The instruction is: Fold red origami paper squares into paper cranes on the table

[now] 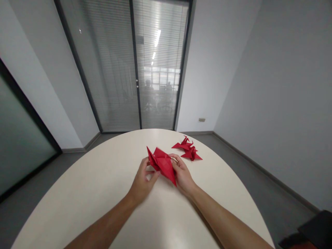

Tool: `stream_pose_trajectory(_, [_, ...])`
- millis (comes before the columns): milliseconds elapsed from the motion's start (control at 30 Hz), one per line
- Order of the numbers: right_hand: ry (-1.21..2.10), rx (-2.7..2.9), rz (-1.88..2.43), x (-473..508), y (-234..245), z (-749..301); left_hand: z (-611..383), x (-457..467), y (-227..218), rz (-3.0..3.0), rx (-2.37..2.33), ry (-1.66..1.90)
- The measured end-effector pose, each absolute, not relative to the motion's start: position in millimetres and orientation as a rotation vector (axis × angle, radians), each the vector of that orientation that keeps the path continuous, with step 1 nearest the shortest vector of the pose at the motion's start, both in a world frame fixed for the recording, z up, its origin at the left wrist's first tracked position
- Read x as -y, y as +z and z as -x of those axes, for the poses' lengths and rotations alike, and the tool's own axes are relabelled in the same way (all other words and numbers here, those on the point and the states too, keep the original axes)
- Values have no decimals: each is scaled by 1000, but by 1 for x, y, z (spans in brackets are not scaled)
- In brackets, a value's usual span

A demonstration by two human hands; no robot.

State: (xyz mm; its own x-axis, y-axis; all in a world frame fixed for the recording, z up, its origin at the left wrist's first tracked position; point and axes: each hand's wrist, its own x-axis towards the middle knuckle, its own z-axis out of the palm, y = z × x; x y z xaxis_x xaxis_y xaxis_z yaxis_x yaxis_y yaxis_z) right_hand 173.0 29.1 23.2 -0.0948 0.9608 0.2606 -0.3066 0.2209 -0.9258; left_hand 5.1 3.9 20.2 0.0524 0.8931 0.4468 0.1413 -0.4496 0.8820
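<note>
A partly folded red paper piece [163, 163] is held just above the round white table [103, 193], near its middle. My left hand [142, 181] pinches its left edge with thumb and fingers. My right hand [183, 176] grips its right side, fingers curled round the paper. Two finished red paper cranes [188, 149] lie on the table just beyond my right hand, touching each other.
The table's far edge curves round behind the cranes. Beyond it stand glass doors with blinds [135, 69] and grey walls. A dark object [311, 231] sits on the floor at the lower right.
</note>
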Motion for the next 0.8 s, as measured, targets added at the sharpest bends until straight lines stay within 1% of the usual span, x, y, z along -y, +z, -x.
stream_pose_trajectory(167, [1399,1208,828,-24,25,-172,-7,-7,22,-1490,-995,1442])
stream_pose_trajectory(333, [1406,1193,902,-24,21,-173,-4,-10,20,-1490,-1033,1531])
stream_pose_trajectory(433, [1314,1308,931,-21,20,-172,-3,-8,22,-1603,-1111,1607])
stream_pose_trajectory(633, [896,1566,946,-15,26,-173,-5,-2,31,-1773,-1117,1597])
stream_pose_trajectory(800, [800,1591,863,-18,33,-172,-7,-3,30,-1728,-1026,1525])
